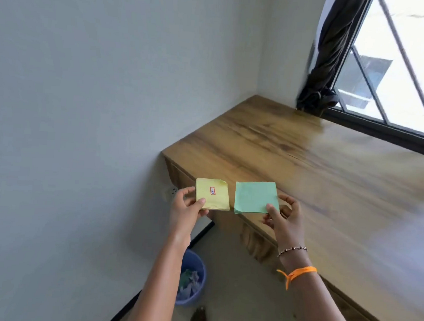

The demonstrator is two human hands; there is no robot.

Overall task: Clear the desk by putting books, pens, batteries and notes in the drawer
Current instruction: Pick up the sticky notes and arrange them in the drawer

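Left fingers: the left hand [187, 203] pinches the yellow note pad [212, 194] at its lower left corner, thumb on the top face, the other fingers curled behind.
Right fingers: the right hand [281, 216] pinches the green note pad [256, 197] at its lower right corner, thumb on top, the other fingers folded beneath.
Pads: 2 square stacks, held side by side in the air with a narrow gap between them, neither touching the other; being square, they have no clear long axis.
Where they hang: the yellow pad is off the left end of the desk [318, 172]; the green pad is over the desk's front left corner.
Key relation: the drawer should lie below and toward the person, in the wooden front [255, 241] under the desktop edge; no open drawer shows, and both hands are full, so 1 hand would likely have to take both pads to free the other.
Nearer hand: the right, judging by its place over the desk front.
Writing: a small red-bordered sticker [212, 190] sits on the yellow pad, its print too small to read; the green pad is blank.
Beyond: a blue bin [193, 282] holding crumpled paper stands on the floor below the left forearm.
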